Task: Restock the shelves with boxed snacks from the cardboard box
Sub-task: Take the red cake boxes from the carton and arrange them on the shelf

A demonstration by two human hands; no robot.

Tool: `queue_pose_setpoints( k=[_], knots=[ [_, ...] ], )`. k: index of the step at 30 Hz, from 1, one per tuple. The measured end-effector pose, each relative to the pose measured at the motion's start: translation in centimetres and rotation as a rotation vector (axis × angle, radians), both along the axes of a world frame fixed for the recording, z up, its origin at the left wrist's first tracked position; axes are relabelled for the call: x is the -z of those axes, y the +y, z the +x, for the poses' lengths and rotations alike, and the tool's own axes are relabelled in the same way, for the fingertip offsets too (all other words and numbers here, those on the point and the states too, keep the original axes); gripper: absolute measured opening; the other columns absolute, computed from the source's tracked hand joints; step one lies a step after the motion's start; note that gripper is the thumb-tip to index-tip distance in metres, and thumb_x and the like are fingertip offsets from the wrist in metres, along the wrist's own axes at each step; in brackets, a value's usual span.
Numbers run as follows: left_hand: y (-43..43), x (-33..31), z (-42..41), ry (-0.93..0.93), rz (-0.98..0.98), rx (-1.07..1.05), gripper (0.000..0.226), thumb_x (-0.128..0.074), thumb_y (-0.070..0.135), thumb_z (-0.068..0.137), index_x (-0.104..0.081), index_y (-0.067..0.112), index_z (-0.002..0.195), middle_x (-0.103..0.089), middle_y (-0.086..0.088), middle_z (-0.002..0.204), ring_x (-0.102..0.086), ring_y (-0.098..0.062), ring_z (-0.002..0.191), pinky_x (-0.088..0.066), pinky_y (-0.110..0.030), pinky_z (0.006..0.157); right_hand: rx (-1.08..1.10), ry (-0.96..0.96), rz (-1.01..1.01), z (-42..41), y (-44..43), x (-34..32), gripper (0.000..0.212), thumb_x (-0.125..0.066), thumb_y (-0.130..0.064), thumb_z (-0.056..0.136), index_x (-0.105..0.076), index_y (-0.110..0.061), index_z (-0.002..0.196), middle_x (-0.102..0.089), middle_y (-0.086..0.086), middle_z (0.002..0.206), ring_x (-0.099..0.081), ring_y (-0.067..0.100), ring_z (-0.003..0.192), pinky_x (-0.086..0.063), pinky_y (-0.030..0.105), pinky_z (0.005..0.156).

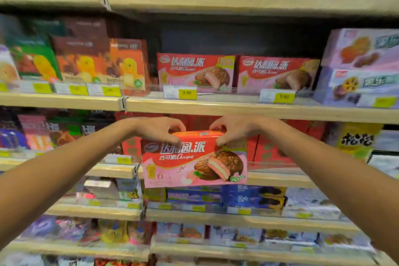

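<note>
Grips with left hand (159, 130) the top left edge of a red-and-pink rectangular cardboard snack box (194, 162), fingers curled over the narrow top face, thumb on the printed front. Grips likewise with right hand (233, 129) at the top right edge, fingers hooked over the top, thumb pressed to the front. Holds the box in the air near frame centre, in front of a pale wood-look shelf edge (116, 170), resting on nothing that shows. Sets the long axis from nine to three o'clock, close to level. Turns the printed front, with its chocolate pie picture and upright lettering, toward the camera, narrow top face up.

Shows at twelve o'clock from the held box a wood-look middle shelf (237, 110) carrying two matching red-and-pink pie boxes (195, 72), just beside each other, fronts outward, long axes also nine to three, behind white-and-yellow price tags (186, 92). Shows on the same shelf, at ten o'clock, upright orange-and-brown boxes with a yellow chick (97, 60), and at two o'clock lilac boxes (358, 67) stacked two high. Shows directly behind the held box a row of red cartons (269, 149), at six o'clock flat blue boxes (226, 197) stacked on a lower shelf, and at three o'clock a yellow box with black lettering (354, 140). Blurs the lowest rows beyond telling.
</note>
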State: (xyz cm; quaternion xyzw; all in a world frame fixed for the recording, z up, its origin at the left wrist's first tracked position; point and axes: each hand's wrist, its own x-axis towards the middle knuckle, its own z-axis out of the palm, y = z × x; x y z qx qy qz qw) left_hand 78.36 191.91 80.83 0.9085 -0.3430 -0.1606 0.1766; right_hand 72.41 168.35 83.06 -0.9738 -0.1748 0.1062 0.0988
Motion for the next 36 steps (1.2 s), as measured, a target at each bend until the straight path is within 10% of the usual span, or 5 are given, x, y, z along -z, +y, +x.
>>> queue_pose_setpoints(
  k=[10, 21, 36],
  knots=[
    [-1.1, -13.7, -0.7, -0.324, -0.134, -0.038, 0.036, -0.066, 0.043, 0.081, -0.054, 0.028, 0.111, -0.064, 0.007, 0.107, -0.066, -0.008, 0.092, -0.055, -0.028, 0.082, 0.083, -0.416, 0.170, -1.2, -1.4, -11.0, 0.064, -0.063, -0.042, 0.069, -0.056, -0.018, 0.127, -0.059, -0.002, 0.114, -0.057, 0.015, 0.103, -0.047, 0.029, 0.089],
    [-2.8, -18.3, 0.0, -0.988, -0.118, -0.060, 0.072, -0.070, 0.043, 0.074, -0.039, 0.019, 0.135, -0.052, -0.003, 0.129, -0.049, -0.019, 0.114, -0.043, -0.033, 0.092, 0.062, -0.953, -0.032, 0.1, -2.7, -14.6, 0.075, -0.069, -0.040, 0.074, -0.039, -0.017, 0.139, -0.049, 0.004, 0.127, -0.044, 0.019, 0.115, -0.044, 0.033, 0.093],
    [-4.3, -12.6, 4.7, -0.890, -0.009, -0.174, 0.073, -0.057, 0.047, 0.086, -0.028, 0.019, 0.146, -0.042, -0.005, 0.144, -0.042, -0.022, 0.129, -0.035, -0.042, 0.107, 0.181, -0.809, -0.037, 5.5, -2.2, -9.1, 0.067, -0.060, -0.037, 0.085, -0.033, -0.019, 0.144, -0.041, 0.006, 0.144, -0.039, 0.023, 0.130, -0.036, 0.042, 0.107]
  ],
)
